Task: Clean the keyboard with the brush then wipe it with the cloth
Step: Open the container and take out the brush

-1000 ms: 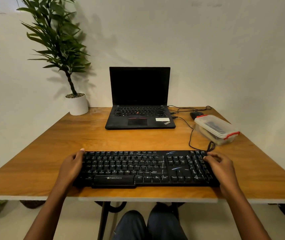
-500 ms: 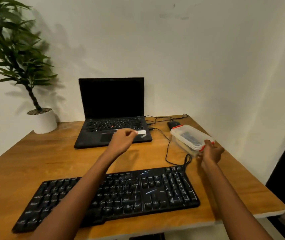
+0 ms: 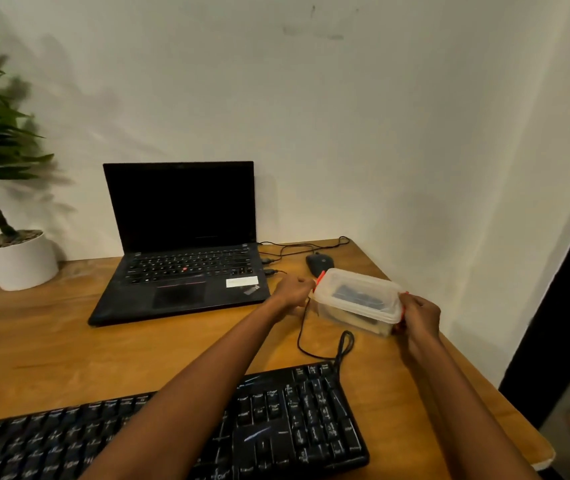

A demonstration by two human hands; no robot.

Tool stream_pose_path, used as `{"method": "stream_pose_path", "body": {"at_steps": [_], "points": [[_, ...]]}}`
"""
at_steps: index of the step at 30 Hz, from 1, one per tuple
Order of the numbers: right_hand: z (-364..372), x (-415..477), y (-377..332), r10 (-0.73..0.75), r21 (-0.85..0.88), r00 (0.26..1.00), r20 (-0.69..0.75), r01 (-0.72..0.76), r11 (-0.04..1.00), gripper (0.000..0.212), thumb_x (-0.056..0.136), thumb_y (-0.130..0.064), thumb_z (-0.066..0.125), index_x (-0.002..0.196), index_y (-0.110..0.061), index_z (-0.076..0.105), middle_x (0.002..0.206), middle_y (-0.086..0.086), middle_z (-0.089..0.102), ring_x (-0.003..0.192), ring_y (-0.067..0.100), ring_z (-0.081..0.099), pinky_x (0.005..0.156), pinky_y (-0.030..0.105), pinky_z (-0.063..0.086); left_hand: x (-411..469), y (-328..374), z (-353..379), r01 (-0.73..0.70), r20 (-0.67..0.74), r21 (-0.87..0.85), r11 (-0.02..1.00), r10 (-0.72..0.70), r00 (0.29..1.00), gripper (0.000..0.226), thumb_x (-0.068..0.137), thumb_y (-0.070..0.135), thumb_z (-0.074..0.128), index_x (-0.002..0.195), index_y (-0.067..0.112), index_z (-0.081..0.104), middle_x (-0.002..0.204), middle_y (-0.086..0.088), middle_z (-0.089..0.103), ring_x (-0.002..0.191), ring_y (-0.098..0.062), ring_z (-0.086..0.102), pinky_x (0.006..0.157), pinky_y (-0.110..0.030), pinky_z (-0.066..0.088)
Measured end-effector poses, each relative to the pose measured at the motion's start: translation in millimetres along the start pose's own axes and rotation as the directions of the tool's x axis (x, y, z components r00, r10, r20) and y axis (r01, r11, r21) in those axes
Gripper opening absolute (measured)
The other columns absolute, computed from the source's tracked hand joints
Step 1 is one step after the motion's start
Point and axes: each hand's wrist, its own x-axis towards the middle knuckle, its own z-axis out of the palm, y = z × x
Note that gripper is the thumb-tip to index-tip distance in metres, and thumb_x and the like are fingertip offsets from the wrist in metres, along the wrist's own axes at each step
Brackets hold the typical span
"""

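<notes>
A black keyboard (image 3: 276,417) lies along the near edge of the wooden table (image 3: 51,348), partly covered by my left forearm. Behind it stands a clear plastic box (image 3: 358,299) with a lid and red clips; something dark shows through the lid. My left hand (image 3: 292,292) grips the box's left end at the red clip. My right hand (image 3: 418,317) grips its right end, fingers curled over the other clip. No brush or cloth can be made out apart from the box's blurred contents.
An open black laptop (image 3: 183,244) sits behind the keyboard. A black mouse (image 3: 318,263) and cables lie beside it, next to the box. A potted plant (image 3: 16,258) stands at the far left. The table's right edge is close to my right arm.
Both hands left the keyboard and moved to the box. My left hand has crossed from above the laptop to the box's left clip. The view turned right.
</notes>
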Motion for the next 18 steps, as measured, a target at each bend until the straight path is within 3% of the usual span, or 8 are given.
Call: {"method": "stream_pose_path", "body": {"at_steps": [4,11,15,18], "points": [[6.7,4.5,2.3,-0.027,-0.063,0.999,0.016,0.028,0.998,0.016,0.09,-0.008,0.05,0.083,0.0,0.063,0.086,0.017,0.063,0.073,0.024,0.056,0.06,0.031,0.048,17.7,-3.5,12.9,0.035,-0.026,-0.119,0.992,-0.039,0.999,0.027,0.093,0.031,0.057,0.074,0.012,0.06,0.088,-0.012,0.063,0.086,-0.028,0.061,0.079,-0.041,0.054],[18.4,7.0,5.0,-0.101,-0.156,0.994,0.04,0.106,0.982,0.021,0.094,-0.005,0.04,0.095,-0.002,0.06,0.085,0.008,0.059,0.064,0.01,0.053,0.05,0.02,0.042,39.5,-10.8,19.8,0.046,-0.169,-0.048,0.998,-0.054,0.984,0.04,0.095,0.02,0.053,0.056,0.013,0.048,0.063,-0.005,0.049,0.067,-0.022,0.048,0.061,-0.031,0.039],[24.2,10.0,9.2,-0.1,-0.199,0.995,0.027,0.104,0.974,0.023,0.093,-0.005,0.038,0.093,-0.001,0.061,0.091,0.015,0.062,0.065,0.014,0.055,0.05,0.021,0.041,50.4,-18.5,16.0,0.078,-0.209,-0.124,0.989,-0.103,0.972,0.039,0.097,0.019,0.05,0.06,0.01,0.045,0.077,-0.016,0.051,0.072,-0.027,0.047,0.064,-0.036,0.039],[22.8,8.9,12.8,-0.044,-0.187,0.999,0.03,0.048,0.981,0.022,0.091,-0.003,0.038,0.087,0.002,0.06,0.094,0.024,0.064,0.064,0.02,0.056,0.05,0.025,0.043,44.1,-18.3,10.5,0.121,-0.215,-0.134,0.983,-0.149,0.965,0.035,0.096,0.02,0.052,0.064,0.01,0.046,0.069,-0.011,0.051,0.062,-0.022,0.048,0.054,-0.031,0.041]]}}
